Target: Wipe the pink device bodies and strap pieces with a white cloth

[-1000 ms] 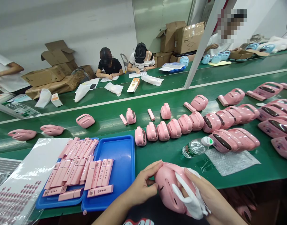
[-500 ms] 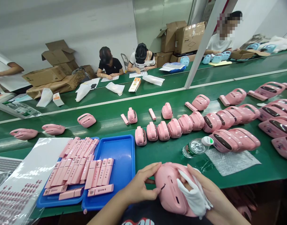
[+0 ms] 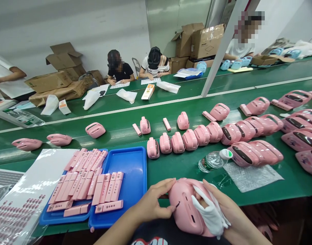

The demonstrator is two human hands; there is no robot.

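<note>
Close to my body is a pink plastic device (image 3: 185, 207) with a rounded shell, slots and a dark opening in the side facing me. My left hand (image 3: 157, 200) grips its left edge, with the thumb beside a short dark curved mark. My right hand (image 3: 229, 207) holds the other side through a white cloth (image 3: 212, 212), which looks like a glove and is draped over the shell. The right fingers are partly hidden by the cloth and the device. To the left, a blue tray (image 3: 130, 166) holds several pink sticks (image 3: 108, 187) with buttons.
Another blue tray (image 3: 46, 217) of pink sticks overlaps sticker sheets (image 3: 20, 217). A row of pink devices (image 3: 178, 142) stands ahead, beside a water bottle (image 3: 213, 160) and a clear plastic bag (image 3: 252, 175). More devices lie along the green belt (image 3: 117, 126). Several people sit beyond.
Both hands stay on the pink device, which has barely shifted. The view has moved very slightly; little else differs.
</note>
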